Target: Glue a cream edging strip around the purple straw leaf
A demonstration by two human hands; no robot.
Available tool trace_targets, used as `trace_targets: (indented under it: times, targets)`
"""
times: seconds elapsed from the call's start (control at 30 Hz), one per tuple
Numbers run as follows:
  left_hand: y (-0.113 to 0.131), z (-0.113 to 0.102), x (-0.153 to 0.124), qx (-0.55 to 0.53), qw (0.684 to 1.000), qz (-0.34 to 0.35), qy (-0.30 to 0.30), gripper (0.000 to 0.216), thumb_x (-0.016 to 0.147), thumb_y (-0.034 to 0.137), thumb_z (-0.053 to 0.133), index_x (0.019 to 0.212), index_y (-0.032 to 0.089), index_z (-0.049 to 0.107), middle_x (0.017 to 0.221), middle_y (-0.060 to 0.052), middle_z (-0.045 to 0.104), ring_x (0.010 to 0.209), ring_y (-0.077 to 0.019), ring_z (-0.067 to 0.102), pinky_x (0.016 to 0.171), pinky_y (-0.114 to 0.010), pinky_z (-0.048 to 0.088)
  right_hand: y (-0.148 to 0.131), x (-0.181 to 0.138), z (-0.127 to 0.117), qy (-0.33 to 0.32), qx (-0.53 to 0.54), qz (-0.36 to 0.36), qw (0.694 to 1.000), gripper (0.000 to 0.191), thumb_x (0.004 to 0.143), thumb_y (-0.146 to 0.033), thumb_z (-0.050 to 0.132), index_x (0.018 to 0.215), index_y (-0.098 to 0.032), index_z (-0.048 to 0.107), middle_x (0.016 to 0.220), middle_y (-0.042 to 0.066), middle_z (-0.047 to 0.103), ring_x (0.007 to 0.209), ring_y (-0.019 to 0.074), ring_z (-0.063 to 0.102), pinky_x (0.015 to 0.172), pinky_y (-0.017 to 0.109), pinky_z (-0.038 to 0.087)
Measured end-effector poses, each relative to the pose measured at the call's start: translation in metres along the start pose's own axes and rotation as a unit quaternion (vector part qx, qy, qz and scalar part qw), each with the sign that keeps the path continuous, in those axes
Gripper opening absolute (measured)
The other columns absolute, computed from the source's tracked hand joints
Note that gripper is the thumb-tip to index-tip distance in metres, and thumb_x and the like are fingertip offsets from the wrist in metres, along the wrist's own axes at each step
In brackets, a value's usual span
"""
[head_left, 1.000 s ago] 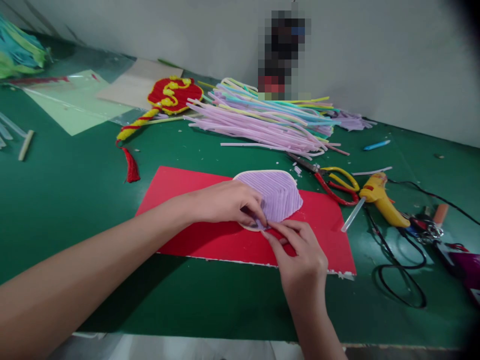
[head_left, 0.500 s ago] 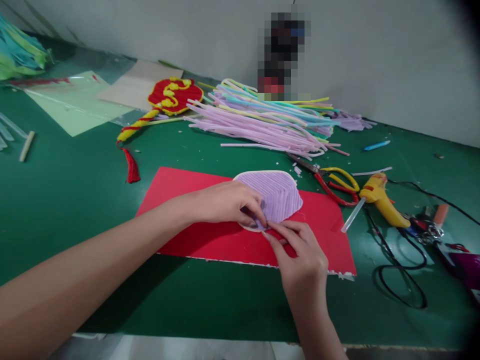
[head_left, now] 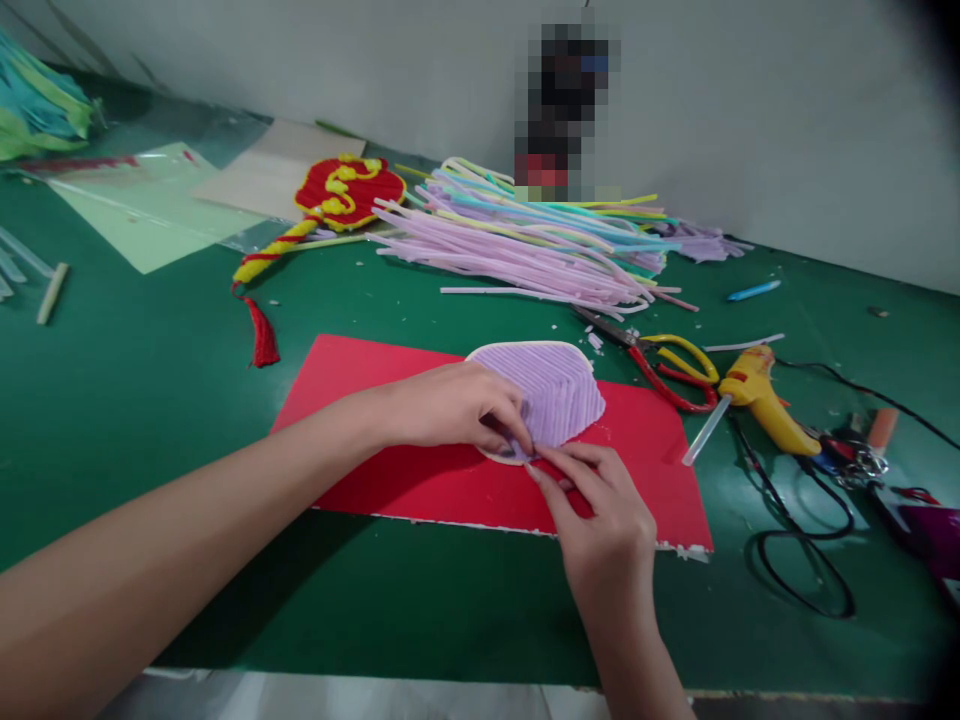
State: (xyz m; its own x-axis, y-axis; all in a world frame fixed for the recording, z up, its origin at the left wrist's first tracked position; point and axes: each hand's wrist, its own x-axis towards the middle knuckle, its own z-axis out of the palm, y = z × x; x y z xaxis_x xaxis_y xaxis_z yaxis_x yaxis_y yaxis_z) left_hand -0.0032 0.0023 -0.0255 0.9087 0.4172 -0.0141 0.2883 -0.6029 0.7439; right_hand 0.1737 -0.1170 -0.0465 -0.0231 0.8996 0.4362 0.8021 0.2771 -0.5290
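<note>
A lilac ribbed panel [head_left: 559,390], covered in rows of what look like chenille stems with a pale rim, lies on a red board [head_left: 341,380]. My left hand [head_left: 469,405] rests over the panel's left side, fingers curled and bent down onto its lower edge. At that same edge, my right hand [head_left: 607,505] has its thumb and index finger pinched together, almost touching the left fingertips. Whatever sits between the fingertips is too small and covered to make out.
Behind the board lies a pile of pastel stems [head_left: 525,240], beside a red and yellow fan [head_left: 352,190] with a tassel. To the right are scissors [head_left: 667,370], a yellow glue gun [head_left: 772,400] and its looped black cable [head_left: 806,600]. Glue sticks [head_left: 22,260] lie far left.
</note>
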Motion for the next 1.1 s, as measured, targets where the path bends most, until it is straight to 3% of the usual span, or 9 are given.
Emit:
trace_targets:
  times: [1.1]
  targets:
    - [0.0028, -0.0013, 0.0005, 0.003, 1.0, -0.012, -0.01, 0.02, 0.085, 0.014, 0.06, 0.097, 0.022, 0.074, 0.083, 0.0, 0.065, 0.08, -0.0105, 0.057, 0.072, -0.019, 0.039, 0.0016, -0.0006, -0.0008, -0.007, -0.006, -0.005, 1.0, 0.015, 0.083, -0.016, 0.062, 0.096, -0.016, 0.07, 0.089, 0.008, 0.063, 0.082, 0.0167, 0.062, 0.072, 0.03, 0.055]
